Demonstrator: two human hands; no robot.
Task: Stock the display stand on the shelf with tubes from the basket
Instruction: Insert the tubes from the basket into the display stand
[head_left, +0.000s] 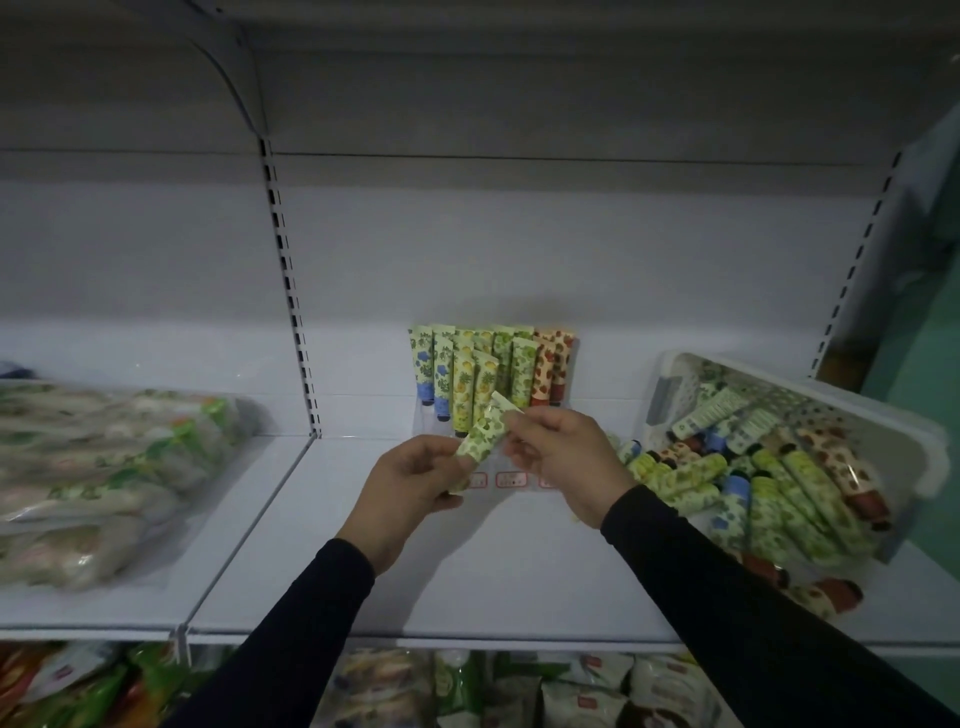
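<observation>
Hands meet over a white shelf (426, 582): the left hand (410, 480) and right hand (563, 457) both pinch one green-patterned tube (485, 431), tilted, just before the clear display stand (493, 374) with its upright tubes. At right, a white basket (883, 415) tips, heaped with tubes.

Clear plastic display stand (423, 415) front mostly hidden behind both hands; red-framed labels (511, 479) on its front too small to read

Lower end of green-patterned tube (480, 439) hidden inside left hand (410, 480); right hand (563, 457) fingers (519, 423) cover its upper part

White plastic basket (675, 364) blurred at right, near side hidden by dark sleeve (727, 587)

Clear-wrapped packs (104, 467) at left blurred, cut by frame edge

Packets on lower shelf (597, 691) cut by bottom edge
</observation>
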